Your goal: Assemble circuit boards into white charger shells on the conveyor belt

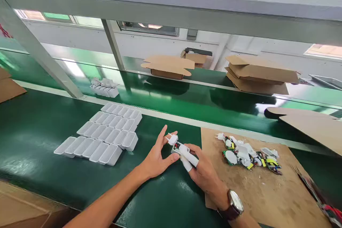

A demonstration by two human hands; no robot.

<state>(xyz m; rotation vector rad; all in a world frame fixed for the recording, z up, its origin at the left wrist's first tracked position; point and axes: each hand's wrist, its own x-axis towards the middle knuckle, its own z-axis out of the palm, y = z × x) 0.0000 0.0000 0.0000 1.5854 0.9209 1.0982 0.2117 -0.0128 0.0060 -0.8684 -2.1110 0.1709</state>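
Note:
Both hands meet over the green table just left of a brown cardboard sheet point(256, 192). My left hand point(157, 156) pinches a small white plug part with metal prongs point(171, 139). My right hand point(203, 172), with white cots on two fingertips and a wristwatch point(234, 205), holds a small circuit board assembly point(177, 148) against that plug part. A pile of similar boards and white plug parts point(248, 155) lies on the cardboard sheet, to the right of my hands.
Rows of empty white plastic shells point(103, 135) lie left of my hands, and a smaller group point(104, 87) sits farther back. Cardboard boxes point(168, 67) point(260, 74) stand beyond the conveyor. A metal frame post point(40, 55) slants at the left.

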